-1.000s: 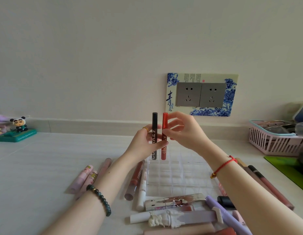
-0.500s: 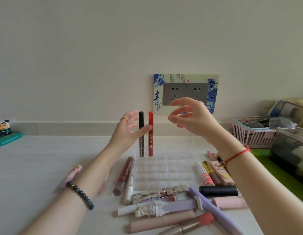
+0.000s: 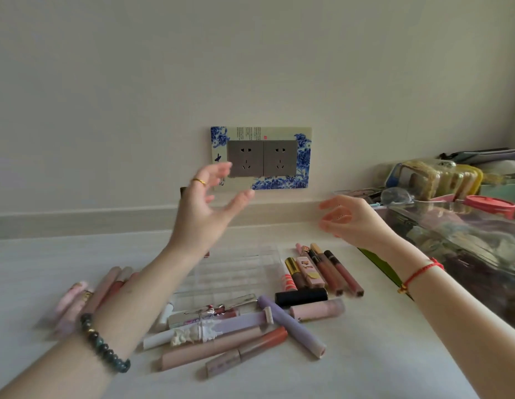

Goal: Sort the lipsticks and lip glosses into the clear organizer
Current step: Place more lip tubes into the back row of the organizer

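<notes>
Worktop (image 3: 77, 254) ended at the back against a low ledge (image 3: 77, 217) under the wall. Bare surface showed at back left and front right. The right side was hemmed in by a clear box (image 3: 466, 240) and a green mat (image 3: 377, 263) beside it.

Organizer (image 3: 239, 272) lay flat mid-worktop: clear, gridded into small cells, faint and blurred, its left part hidden behind the left forearm. Tubes lay round it on three sides. A pink cluster (image 3: 100, 292) was to the left, and a crossed heap (image 3: 221, 329) touched its front edge. A row (image 3: 322, 272) lay just beside its right edge.

Left hand (image 3: 204, 214) was raised above the organizer's back-left corner, fingers spread and released, grasping nothing. A dark cap (image 3: 182, 191) showed behind it; the rest was hidden. Right hand (image 3: 354, 223) hung above the worktop, right of the organizer and near the box, fingers loosely curled and grasping nothing. The two hands were well apart.
</notes>
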Tool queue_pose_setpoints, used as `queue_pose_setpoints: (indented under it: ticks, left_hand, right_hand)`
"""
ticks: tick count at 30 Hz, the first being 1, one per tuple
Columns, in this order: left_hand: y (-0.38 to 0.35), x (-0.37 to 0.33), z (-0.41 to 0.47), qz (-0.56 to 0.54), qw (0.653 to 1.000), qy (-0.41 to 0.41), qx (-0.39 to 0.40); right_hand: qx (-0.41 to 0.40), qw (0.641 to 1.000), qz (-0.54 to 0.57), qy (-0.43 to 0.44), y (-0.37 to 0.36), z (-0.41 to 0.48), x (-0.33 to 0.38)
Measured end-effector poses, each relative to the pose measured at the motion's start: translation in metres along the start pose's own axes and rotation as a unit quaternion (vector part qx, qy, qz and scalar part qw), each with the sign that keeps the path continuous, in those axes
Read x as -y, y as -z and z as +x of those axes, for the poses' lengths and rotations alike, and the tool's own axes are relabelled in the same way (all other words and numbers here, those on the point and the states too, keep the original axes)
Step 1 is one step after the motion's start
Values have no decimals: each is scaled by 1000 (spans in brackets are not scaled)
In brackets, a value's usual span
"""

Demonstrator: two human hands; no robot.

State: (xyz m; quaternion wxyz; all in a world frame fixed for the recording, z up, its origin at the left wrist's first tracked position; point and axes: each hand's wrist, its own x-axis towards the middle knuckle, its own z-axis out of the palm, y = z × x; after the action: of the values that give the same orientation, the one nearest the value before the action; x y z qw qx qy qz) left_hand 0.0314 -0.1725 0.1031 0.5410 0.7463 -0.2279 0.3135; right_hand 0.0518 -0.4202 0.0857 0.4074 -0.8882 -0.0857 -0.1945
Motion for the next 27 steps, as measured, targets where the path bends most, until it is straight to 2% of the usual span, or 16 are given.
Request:
queue_pose_setpoints:
  ticks: [3, 8, 11, 13, 20, 27]
  left_hand:
    - [-32, -5, -9, 42, 994, 7, 105]
    - [-79, 9, -26, 115, 961, 58, 243]
    - [-99, 18, -35, 206, 930, 88, 292]
    - [-110, 22, -38, 289, 899, 75, 321]
    - [-142, 23, -44, 411, 838, 44, 356]
    - [-151, 24, -42, 432, 824, 66, 361]
  right_hand:
    - [5, 1000, -16, -20, -1, 1, -19]
    - [28, 998, -35, -38, -7, 8, -43]
    - [42, 997, -51, -40, -13, 12, -56]
    - [51, 996, -67, -41, -16, 16, -64]
    - [110, 985, -133, -31, -25, 28, -80]
    - [166, 976, -128, -52, -38, 32, -82]
